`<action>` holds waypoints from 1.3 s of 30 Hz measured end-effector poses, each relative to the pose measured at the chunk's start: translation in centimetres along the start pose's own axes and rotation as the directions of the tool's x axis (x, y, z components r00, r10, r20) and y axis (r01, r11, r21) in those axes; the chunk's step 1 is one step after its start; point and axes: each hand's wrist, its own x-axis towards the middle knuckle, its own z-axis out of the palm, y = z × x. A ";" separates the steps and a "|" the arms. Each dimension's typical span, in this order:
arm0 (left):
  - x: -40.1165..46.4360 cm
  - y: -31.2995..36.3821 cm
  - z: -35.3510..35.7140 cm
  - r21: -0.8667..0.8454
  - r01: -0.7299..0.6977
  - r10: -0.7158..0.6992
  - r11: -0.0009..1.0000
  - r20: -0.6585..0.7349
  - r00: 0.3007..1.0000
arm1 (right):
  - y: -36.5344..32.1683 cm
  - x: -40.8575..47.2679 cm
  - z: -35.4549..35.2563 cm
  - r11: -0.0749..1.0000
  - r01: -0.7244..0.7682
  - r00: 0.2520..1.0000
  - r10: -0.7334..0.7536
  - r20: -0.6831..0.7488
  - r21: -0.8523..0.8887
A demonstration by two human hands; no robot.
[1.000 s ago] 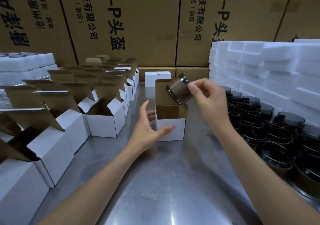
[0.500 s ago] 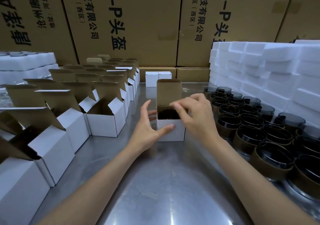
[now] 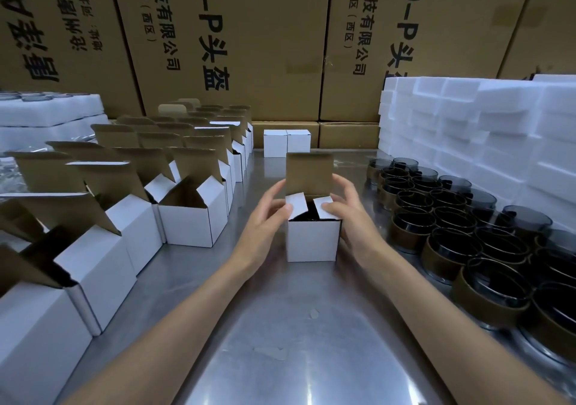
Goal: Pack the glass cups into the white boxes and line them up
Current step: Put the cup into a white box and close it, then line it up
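Glass cup (image 3: 307,214) sits dark inside the white box (image 3: 312,240) mid-table (image 3: 299,342); left hand (image 3: 268,217) and right hand (image 3: 349,214) pinch the side flaps inward. Thin card, fragile load: I'd hold the walls, gently.

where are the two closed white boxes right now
In the head view, the two closed white boxes stand side by side at the table's far end, against the brown cartons, beyond the open box.

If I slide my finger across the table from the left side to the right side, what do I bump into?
Open white boxes → left hand → white box being closed → right hand → glass cups → white foam blocks.
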 end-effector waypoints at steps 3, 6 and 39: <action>-0.1 0.3 0.0 -0.037 0.001 -0.001 0.999 0.009 1.000 | -0.2 -0.2 0.3 1.000 -0.013 1.000 0.012 -0.010 -0.013; -0.1 0.5 0.0 -0.059 -0.018 0.019 0.998 0.014 1.000 | -0.3 -0.5 0.4 1.000 -0.013 0.999 0.013 -0.043 -0.001; -0.3 -0.2 1.0 0.591 -0.350 0.478 0.727 -0.069 0.876 | 1.8 -1.0 1.7 0.726 0.208 0.891 -0.417 -0.179 -0.655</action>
